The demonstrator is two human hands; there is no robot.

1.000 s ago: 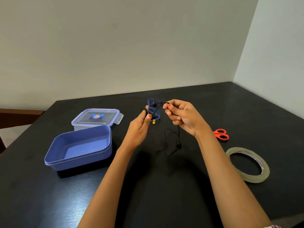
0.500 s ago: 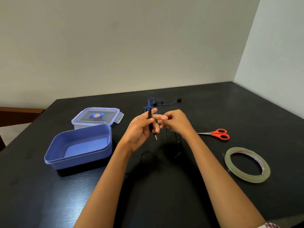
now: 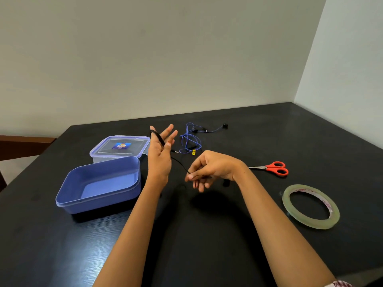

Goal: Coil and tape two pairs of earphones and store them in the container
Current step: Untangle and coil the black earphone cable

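Plainly the coiling of the first pair is only starting, and nothing is taped or stored. On the black table (image 3: 269, 131) the blue container (image 3: 99, 187) sits open and holds nothing, its clear lid (image 3: 121, 147) lying just behind it; the tape roll (image 3: 310, 206) and the red scissors (image 3: 273, 168) wait untouched off to the right. The left hand (image 3: 160, 156) is raised with palm up and fingers spread apart, and the black earphones (image 3: 157, 137) cord is looped over a fingertip and runs down across the palm, plug end sticking out near the thumb. From there the cord passes to the right hand (image 3: 209, 170), whose thumb and forefinger are pinched together on it while the other fingers curl loosely. The blue earphones (image 3: 189, 139) lie loose and tangled on the table beyond both hands. I judge the next move calls for the right hand to carry the cord round the spread left fingers in even turns, keeping light tension so the first loop does not slip off.
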